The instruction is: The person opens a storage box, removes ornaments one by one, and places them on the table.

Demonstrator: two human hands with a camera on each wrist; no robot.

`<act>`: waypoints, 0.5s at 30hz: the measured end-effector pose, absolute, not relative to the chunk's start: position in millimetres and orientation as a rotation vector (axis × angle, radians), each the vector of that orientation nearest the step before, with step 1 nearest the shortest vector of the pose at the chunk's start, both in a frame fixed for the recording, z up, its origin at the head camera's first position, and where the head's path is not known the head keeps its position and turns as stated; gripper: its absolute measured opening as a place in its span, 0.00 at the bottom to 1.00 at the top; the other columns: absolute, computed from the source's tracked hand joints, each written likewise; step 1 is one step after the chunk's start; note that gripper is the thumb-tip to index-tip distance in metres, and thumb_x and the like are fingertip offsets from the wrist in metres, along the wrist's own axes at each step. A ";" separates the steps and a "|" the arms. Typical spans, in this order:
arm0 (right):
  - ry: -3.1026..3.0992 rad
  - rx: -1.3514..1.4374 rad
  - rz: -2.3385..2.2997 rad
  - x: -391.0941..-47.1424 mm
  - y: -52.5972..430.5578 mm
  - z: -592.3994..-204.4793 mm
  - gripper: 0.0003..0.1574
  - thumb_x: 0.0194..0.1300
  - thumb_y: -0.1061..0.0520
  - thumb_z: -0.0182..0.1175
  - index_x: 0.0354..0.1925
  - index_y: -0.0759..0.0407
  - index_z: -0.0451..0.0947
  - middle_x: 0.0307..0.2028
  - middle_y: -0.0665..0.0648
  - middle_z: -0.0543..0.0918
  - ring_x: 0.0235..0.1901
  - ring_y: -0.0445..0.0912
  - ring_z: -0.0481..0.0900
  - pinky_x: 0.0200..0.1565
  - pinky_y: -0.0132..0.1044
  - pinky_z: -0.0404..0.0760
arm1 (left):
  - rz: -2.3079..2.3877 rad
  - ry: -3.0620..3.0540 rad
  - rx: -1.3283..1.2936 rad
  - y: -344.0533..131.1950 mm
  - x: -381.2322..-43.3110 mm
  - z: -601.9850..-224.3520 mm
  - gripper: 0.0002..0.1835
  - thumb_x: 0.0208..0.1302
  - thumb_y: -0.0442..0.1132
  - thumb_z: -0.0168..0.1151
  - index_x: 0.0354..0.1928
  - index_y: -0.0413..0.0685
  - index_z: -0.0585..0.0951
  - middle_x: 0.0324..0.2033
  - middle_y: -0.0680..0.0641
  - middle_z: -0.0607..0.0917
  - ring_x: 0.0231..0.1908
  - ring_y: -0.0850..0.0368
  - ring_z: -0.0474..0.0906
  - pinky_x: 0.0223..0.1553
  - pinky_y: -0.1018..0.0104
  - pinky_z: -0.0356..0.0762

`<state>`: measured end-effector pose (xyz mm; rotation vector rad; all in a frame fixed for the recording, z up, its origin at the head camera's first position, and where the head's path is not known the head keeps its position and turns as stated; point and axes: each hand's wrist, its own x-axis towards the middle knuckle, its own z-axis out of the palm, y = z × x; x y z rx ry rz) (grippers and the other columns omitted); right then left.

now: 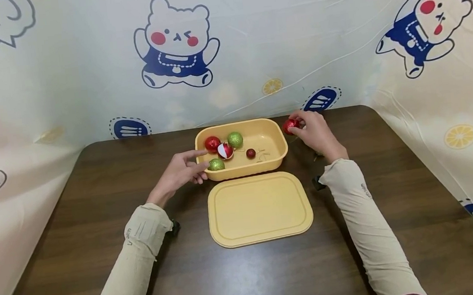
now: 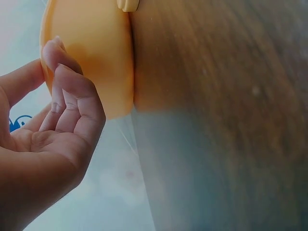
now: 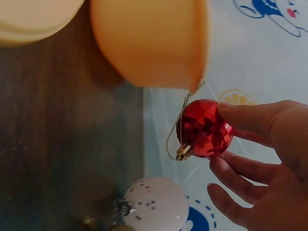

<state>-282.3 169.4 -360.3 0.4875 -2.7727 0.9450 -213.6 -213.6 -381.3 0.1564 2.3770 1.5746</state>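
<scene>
My right hand [image 1: 315,132] pinches a shiny red Christmas ball [image 3: 204,127] between thumb and fingers, just past the right end of a yellow plastic box [image 1: 259,166]. A gold cap and hanging loop show on this ball. At the box's left end is my left hand [image 1: 183,170], its fingertips right at the rim and the other fingers loosely bent. Inside the box lie a red ball [image 1: 212,143], a green glitter ball [image 1: 235,140], a red-and-white ball [image 1: 225,151], another green ball [image 1: 216,164] and a small dark red ball [image 1: 251,153].
The yellow lid [image 1: 260,209] lies flat on the dark wooden table [image 1: 257,278], in front of the box. Below my right hand, a white ball with dots [image 3: 156,204] rests beside gold pieces. A printed cloth [image 1: 243,37] hangs behind the table.
</scene>
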 end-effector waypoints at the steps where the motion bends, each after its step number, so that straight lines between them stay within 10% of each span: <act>1: -2.774 0.479 0.918 -283.3 169.5 -362.5 0.19 0.67 0.59 0.66 0.53 0.64 0.79 0.45 0.63 0.83 0.44 0.55 0.78 0.49 0.50 0.80 | 1.577 2.376 0.153 -213.6 -213.8 -381.3 0.28 0.70 0.41 0.63 0.69 0.42 0.71 0.26 0.40 0.86 0.23 0.53 0.81 0.33 0.55 0.84; 15: -2.792 0.351 0.690 -290.2 169.6 -387.8 0.21 0.66 0.50 0.68 0.52 0.60 0.81 0.43 0.62 0.85 0.58 0.60 0.63 0.61 0.61 0.54 | 1.595 2.369 0.169 -214.7 -215.4 -383.3 0.28 0.69 0.40 0.64 0.68 0.40 0.71 0.25 0.39 0.86 0.22 0.54 0.80 0.32 0.57 0.83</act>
